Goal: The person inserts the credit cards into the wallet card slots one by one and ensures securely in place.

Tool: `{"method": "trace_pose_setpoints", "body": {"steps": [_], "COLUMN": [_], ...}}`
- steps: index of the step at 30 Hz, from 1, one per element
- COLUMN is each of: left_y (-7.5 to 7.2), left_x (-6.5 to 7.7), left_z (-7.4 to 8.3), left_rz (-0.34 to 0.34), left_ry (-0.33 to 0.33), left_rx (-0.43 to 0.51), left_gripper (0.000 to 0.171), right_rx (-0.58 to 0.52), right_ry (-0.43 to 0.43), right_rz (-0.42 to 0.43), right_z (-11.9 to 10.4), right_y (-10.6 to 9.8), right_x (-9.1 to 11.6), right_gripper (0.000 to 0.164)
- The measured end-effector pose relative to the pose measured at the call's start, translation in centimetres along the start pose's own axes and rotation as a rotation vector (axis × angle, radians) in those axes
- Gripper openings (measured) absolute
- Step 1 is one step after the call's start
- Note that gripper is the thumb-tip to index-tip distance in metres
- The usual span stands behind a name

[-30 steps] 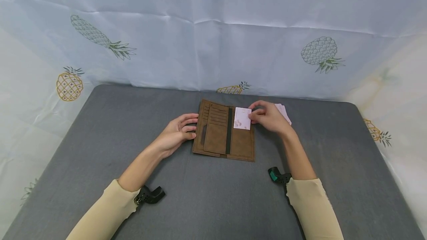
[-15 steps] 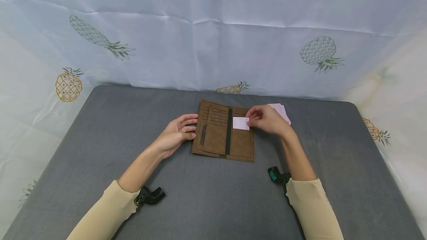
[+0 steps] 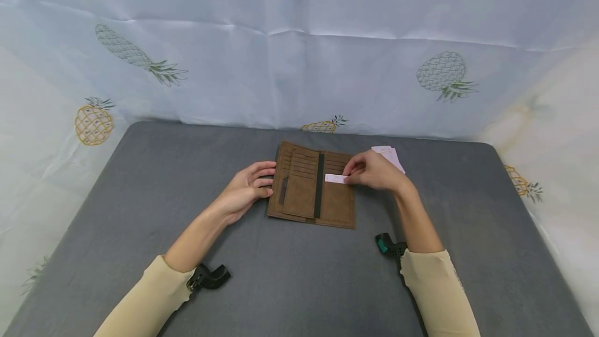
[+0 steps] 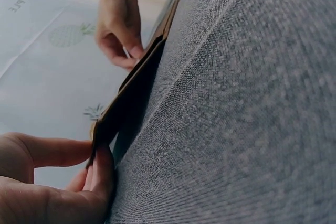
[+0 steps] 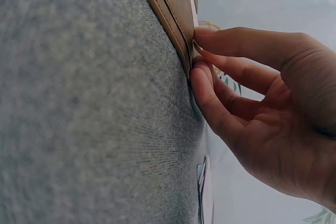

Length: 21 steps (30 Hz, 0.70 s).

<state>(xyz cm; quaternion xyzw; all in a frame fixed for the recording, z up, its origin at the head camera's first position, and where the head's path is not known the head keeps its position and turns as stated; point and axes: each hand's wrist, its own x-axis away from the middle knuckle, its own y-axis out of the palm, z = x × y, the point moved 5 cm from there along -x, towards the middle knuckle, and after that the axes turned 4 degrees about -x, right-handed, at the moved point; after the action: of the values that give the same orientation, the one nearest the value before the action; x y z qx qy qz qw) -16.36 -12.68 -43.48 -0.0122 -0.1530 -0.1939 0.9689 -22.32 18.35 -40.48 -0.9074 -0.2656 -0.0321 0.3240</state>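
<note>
A brown long wallet (image 3: 299, 199) lies spread open on the table, with rows of card slots and a dark band down the middle. My left hand (image 3: 243, 191) holds its left edge; in the left wrist view the thumb is on one side of the edge and the fingers (image 4: 102, 174) on the other. A pale pink card (image 3: 334, 178) sits mostly inside a slot of the right panel, only a narrow strip showing. My right hand (image 3: 376, 173) pinches the card's right end between thumb and fingers, as the right wrist view also shows.
Several more pale pink cards (image 3: 391, 156) lie in a loose pile on the grey table (image 3: 299, 285), just beyond my right hand. A white curtain (image 3: 224, 66) printed with pineapples hangs behind the table. Black wrist devices (image 3: 212, 277) sit at both sleeves.
My right hand has moved slightly toward me, sliding the card down into the wallet slot, so much less of it shows. My left hand has stayed at the wallet's left edge.
</note>
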Motion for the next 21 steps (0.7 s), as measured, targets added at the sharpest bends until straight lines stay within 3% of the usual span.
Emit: {"method": "trace_pose_setpoints", "body": {"steps": [8,13,21], "left_y": [0.0,0.0,0.0], "left_x": [0.0,0.0,0.0], "left_z": [0.0,0.1,0.1], "left_rz": [0.002,0.002,-0.003], "left_ry": [0.006,-0.001,-0.003], "left_rx": [-0.006,0.001,0.002], "left_gripper": [0.074,0.075,0.077], "right_rx": [0.014,0.017,-0.013], "right_ry": [-0.018,-0.022,0.077], "right_rz": [0.004,0.024,0.124], "right_z": [0.1,0.1,1.1], "right_y": [0.0,-0.6,-3.5], "right_x": [0.0,0.3,2.0], "right_gripper": [0.005,0.013,0.027]}}
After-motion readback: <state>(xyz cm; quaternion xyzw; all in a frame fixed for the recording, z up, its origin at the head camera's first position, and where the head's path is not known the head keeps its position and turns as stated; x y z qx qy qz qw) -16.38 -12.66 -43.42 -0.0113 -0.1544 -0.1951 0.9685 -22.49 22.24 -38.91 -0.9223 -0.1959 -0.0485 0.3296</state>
